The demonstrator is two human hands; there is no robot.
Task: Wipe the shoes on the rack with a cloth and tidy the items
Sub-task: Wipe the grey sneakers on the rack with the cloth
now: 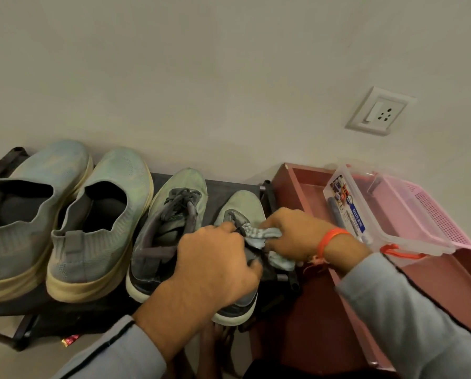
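We're mid-wipe on the rightmost shoe [239, 212], a green lace-up sneaker sitting at the right end of the shoe rack [228, 187]. The left hand [215, 266] is clamped over the sneaker's heel and collar, fingers curled round it to steady it, while the right hand [291, 231] bunches a grey-blue cloth [259, 236] in curled fingers and presses it onto the tongue and laces, right between the two hands. So the cloth lies under the right hand's fingers and touches the left hand's fingertips; the toe of the sneaker pokes out just beyond both. Judging by this, the wiping step is well in hand on this shoe, and the next move looks to call for sweeping the cloth forward over the toe and round the sides while the left hand keeps the shoe from sliding. Its partner, the second lace-up sneaker [174, 203], sits just left of the left hand, and the pair of slip-on knit shoes [64, 203] stands further left, well apart from the cloth. To the right of the right hand, past the orange wristband [335, 236], a clear plastic multi-box [365, 214] and a pink basket [431, 214] rest in a reddish tray [297, 187], likely the tidying still to come.
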